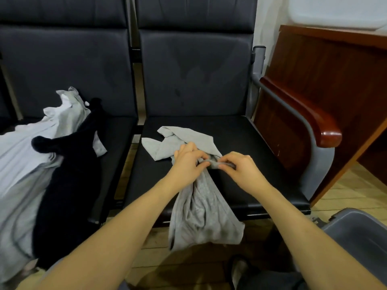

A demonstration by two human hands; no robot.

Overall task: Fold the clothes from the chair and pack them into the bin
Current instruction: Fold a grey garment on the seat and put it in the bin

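Note:
A light grey garment (201, 212) lies crumpled across the right chair's black seat (247, 143), its lower part hanging over the front edge. My left hand (186, 164) and my right hand (240, 166) both pinch a bunched fold of it near the seat's middle, close together. On the left seat lies a heap of clothes: a pale grey-white piece (21, 160) and a dark navy piece (69, 185) on top of it. A grey bin (360, 231) shows its rim at the lower right.
Dark padded chair backs (192, 76) stand behind. A grey armrest with a brown wooden cap (314, 122) bounds the right seat. A brown wooden desk (335, 76) stands to the right. Wooden floor (356, 185) lies below. A shoe (238, 268) is near the bottom edge.

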